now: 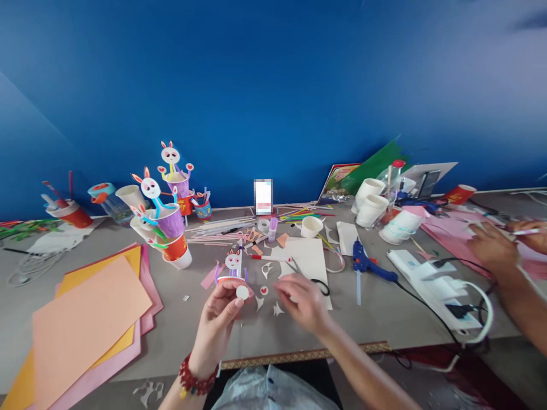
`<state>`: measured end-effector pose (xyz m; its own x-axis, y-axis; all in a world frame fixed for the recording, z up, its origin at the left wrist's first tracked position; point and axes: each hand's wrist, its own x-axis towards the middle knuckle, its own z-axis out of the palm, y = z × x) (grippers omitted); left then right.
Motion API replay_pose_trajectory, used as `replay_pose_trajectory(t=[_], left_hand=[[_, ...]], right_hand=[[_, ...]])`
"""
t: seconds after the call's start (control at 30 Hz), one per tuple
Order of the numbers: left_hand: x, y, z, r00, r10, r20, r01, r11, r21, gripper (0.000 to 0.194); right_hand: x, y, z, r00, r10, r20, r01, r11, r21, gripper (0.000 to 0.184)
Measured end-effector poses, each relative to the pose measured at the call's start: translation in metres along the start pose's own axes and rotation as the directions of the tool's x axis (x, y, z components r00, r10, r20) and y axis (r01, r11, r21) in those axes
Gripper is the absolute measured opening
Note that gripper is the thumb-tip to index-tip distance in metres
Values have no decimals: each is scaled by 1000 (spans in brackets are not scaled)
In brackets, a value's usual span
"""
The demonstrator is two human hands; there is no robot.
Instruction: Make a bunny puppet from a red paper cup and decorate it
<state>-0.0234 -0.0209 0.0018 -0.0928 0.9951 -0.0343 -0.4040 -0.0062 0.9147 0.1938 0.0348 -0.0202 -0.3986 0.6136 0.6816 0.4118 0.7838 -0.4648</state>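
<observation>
Between thumb and forefinger, my left hand [222, 304] pinches a small white paper disc [242, 292]. Just behind those fingers is a small paper rabbit [233, 261] with purple arms, standing in a cup largely hidden by the hand. My right hand [304, 300] is over the table to the right, its fingers smeared by motion, so whether it holds anything is unclear. Below and beside it lie a paper disc with a red heart [264, 290], white paper offcuts [278, 308] and scissors [321, 286], partly covered by the hand. A red-and-white marker [271, 258] lies farther back.
Finished-looking rabbit cups [168, 219] stand at left, behind stacked coloured paper [92, 310]. A blue glue gun [371, 264] and a power strip [436, 290] with trailing cords lie at right. Another person's hand [491, 245] works over pink paper [448, 239] at far right.
</observation>
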Motion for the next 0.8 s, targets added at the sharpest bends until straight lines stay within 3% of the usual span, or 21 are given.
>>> replay_pose_trajectory(t=[0.13, 0.23, 0.3, 0.4, 0.57, 0.7, 0.8], left_hand=[[3, 5, -20, 994, 50, -94, -49, 999, 15, 29], [2, 5, -30, 994, 43, -98, -31, 991, 127, 29], [2, 3, -31, 996, 37, -81, -22, 983, 183, 30], [3, 2, -26, 998, 22, -61, -8, 977, 215, 32], [6, 5, -15, 1000, 21, -19, -16, 972, 234, 31], [7, 8, -14, 1000, 25, 20, -29, 961, 274, 28], [7, 9, -14, 998, 29, 52, -43, 952, 304, 28]], right_hand=[[3, 59, -37, 952, 298, 72, -267, 922, -280, 15], [3, 90, -66, 872, 476, 110, -314, 719, -620, 14], [-1, 101, -81, 835, 535, 125, -306, 642, -703, 15], [-10, 106, -94, 803, 570, 175, -284, 624, -728, 18], [-22, 104, -94, 775, 574, 263, -229, 644, -730, 15], [-23, 102, -95, 773, 572, 272, -212, 638, -740, 12], [-17, 97, -104, 800, 559, 217, -209, 599, -773, 13]])
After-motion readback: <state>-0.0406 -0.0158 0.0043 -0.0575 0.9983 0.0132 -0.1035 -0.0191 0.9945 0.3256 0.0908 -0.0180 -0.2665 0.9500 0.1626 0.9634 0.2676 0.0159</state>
